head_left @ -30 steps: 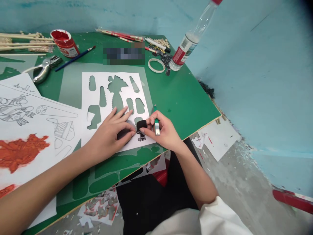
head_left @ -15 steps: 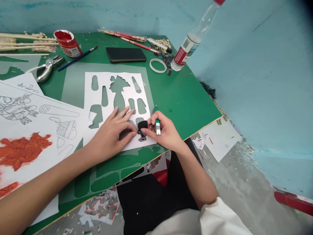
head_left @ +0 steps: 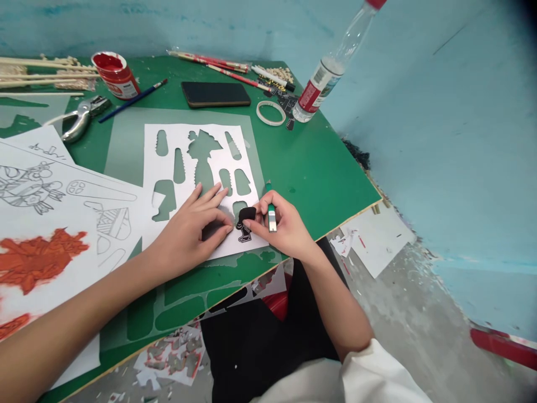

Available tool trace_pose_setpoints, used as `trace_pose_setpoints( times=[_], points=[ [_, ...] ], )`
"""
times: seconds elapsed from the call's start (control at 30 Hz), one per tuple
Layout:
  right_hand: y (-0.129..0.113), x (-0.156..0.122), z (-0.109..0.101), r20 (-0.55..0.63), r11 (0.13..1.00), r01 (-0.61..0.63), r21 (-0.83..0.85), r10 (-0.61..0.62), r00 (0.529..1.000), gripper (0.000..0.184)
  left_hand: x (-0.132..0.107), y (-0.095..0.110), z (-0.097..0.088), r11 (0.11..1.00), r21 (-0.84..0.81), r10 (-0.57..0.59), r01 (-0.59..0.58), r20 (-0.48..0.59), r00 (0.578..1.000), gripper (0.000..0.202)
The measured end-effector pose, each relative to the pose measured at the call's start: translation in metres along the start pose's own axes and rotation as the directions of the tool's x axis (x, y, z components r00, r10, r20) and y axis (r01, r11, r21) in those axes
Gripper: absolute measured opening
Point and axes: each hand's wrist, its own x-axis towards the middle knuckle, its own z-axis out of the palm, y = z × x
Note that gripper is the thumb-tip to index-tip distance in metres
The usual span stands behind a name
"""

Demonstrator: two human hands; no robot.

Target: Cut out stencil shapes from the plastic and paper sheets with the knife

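I am watching the left hand (head_left: 191,232) pressing flat, fingers spread, on the white stencil sheet (head_left: 197,179), holding nothing. The right hand (head_left: 281,224) is closing around a green craft knife (head_left: 271,211), its fingertips pinching a small black cutout (head_left: 245,215) that is sitting on the sheet's lower right corner, close to the near edge of the green worktop (head_left: 319,168). To the right of the hands the worktop is lying open up to its angled edge; a phone (head_left: 216,93), tape ring (head_left: 271,112) and bottle (head_left: 325,73) are standing well apart at the back.
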Motion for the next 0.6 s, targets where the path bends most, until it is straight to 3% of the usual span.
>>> trace_pose_setpoints(
  times=[0.6],
  points=[
    [-0.0008, 0.0011, 0.0009, 0.003, 1.0, 0.004, 0.02, -0.004, 1.0, 0.049, -0.0029, -0.0071, 0.0067, 1.0, -0.006, 0.011, -0.011, -0.023, 1.0, 0.033]
  ],
)
